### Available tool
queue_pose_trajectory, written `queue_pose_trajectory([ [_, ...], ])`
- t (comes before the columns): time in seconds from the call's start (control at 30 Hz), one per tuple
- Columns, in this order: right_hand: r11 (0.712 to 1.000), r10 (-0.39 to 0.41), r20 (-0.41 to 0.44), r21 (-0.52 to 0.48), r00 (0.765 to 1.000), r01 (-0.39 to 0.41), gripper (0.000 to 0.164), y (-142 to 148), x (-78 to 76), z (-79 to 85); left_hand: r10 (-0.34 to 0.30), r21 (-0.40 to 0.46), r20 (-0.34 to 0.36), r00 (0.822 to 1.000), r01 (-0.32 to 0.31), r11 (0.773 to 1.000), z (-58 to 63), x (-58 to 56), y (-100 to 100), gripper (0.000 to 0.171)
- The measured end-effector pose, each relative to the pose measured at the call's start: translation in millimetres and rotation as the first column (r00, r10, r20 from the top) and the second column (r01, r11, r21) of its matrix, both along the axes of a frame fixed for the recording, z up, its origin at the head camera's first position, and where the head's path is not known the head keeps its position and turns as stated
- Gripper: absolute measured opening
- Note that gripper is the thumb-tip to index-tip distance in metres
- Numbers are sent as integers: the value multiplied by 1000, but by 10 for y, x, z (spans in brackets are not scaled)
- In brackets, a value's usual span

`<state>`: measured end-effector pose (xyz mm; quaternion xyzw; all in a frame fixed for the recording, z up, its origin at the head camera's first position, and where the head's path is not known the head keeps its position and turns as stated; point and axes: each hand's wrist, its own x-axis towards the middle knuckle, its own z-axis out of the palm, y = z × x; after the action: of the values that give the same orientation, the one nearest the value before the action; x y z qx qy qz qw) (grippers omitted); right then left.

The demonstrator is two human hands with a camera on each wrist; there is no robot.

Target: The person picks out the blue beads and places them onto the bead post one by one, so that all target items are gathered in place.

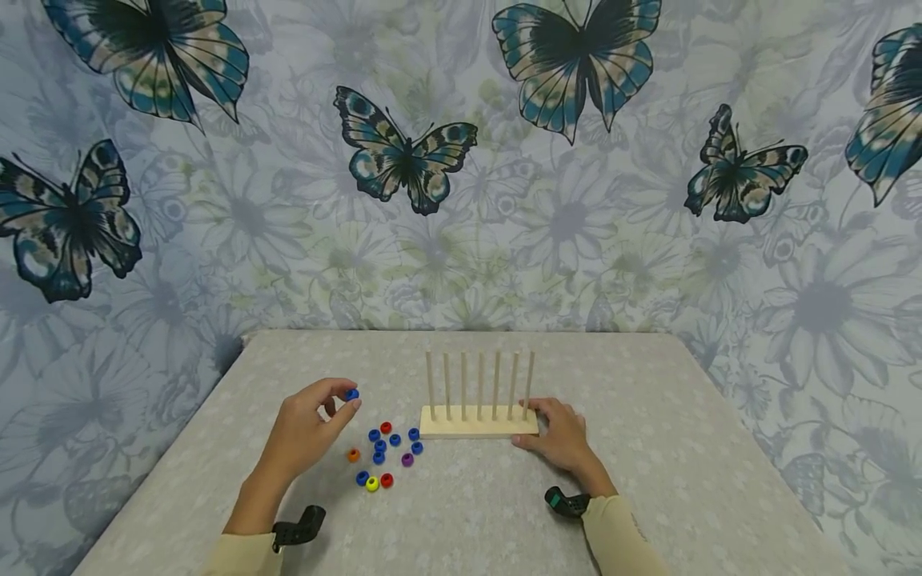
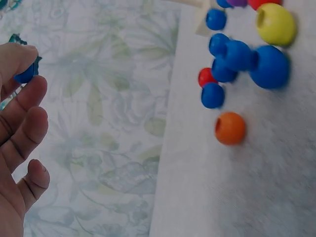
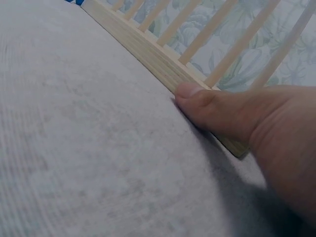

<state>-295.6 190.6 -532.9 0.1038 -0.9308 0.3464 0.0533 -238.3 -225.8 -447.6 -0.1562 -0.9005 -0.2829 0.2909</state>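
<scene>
The left hand [image 1: 306, 428] is pinching a blue bead [image 1: 351, 394] between thumb and fingers, above the table [image 1: 490, 512] and to the left of the seven-peg wooden rack [image 1: 479, 428]. The bead is probably weighing little and feeling hard and slippery, so its rounded sides are offering the best hold, leaving its hole free. The right hand [image 1: 562, 436] is gripping the stiff-looking rack's right end

A pale wooden rack [image 1: 471, 430] stands there, seven rods [image 1: 481, 386] upright; left of it I see a round blue bead [image 1: 351, 394] held aloft.
</scene>
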Motion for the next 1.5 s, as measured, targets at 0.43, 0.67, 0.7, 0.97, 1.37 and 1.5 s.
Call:
queue_pose_trajectory([
  [0.43, 1000, -13, -20, 23, 1000, 14, 68, -20, -27, -27, -64, 124, -111, 992, 78, 989, 355, -283, 342, 24],
  [0.67, 999, -7, -43, 46, 999, 9, 68, -15, -41, -56, -119, 242, -121, 986, 145, 959, 408, -391, 568, 23],
  [0.7, 999, -5, -47, 46, 999, 7, 67, -16, -43, -56, -128, 262, -116, 985, 154, 953, 422, -403, 598, 22],
  [0.97, 999, -3, -32, 49, 999, 5, 68, -15, -31, -51, -150, 397, -77, 986, 168, 902, 433, -431, 781, 21],
  [1.37, 999, -13, -34, 45, 999, 14, 67, -24, -29, -60, -155, 371, -81, 984, 175, 912, 349, -501, 901, 23],
  [1.5, 999, -19, -23, 46, 1000, 20, 68, -18, -37, -74, -162, 372, -72, 984, 178, 911, 328, -524, 920, 23],
])
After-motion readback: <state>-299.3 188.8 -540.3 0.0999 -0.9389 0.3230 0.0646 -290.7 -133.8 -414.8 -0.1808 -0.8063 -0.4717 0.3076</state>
